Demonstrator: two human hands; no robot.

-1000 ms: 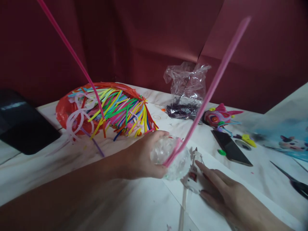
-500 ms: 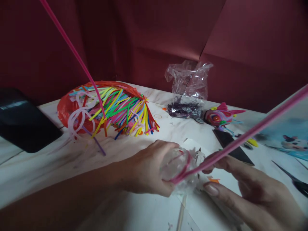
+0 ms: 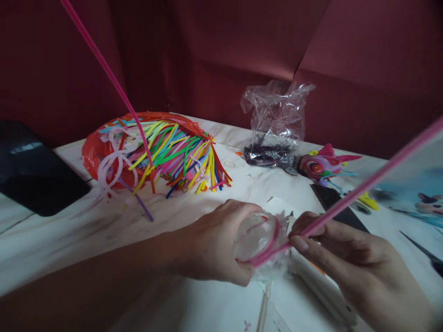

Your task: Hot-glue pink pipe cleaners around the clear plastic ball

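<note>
Maroon backdrop (image 3: 224, 50), marbled table (image 3: 69, 235): two hands meet at a clear rounded piece (image 3: 254, 235)

Seen from the head camera, the left hand (image 3: 221, 244) curls around the clear rounded piece at the near middle, fingers on its far side and thumb on its near side, a grip that seems meant to keep it from rolling. At right, the right hand (image 3: 367, 267) pinches a pink fuzzy stem (image 3: 346, 201) between thumb and forefinger, apparently to govern its angle; one stretch lies against the piece beside the left thumb, while the free length slants up toward the right edge. Blur and glare leave the piece's exact nature uncertain. Beneath the right hand lies a white glue gun (image 3: 321, 293), partly hidden, within easy reach. At far left, a bundle of coloured stems (image 3: 173, 157) spills from a red bag (image 3: 92, 150), loose ends exposed, perhaps for easy picking. Scissors (image 3: 436, 264) lie at right, apart from both hands.
</note>
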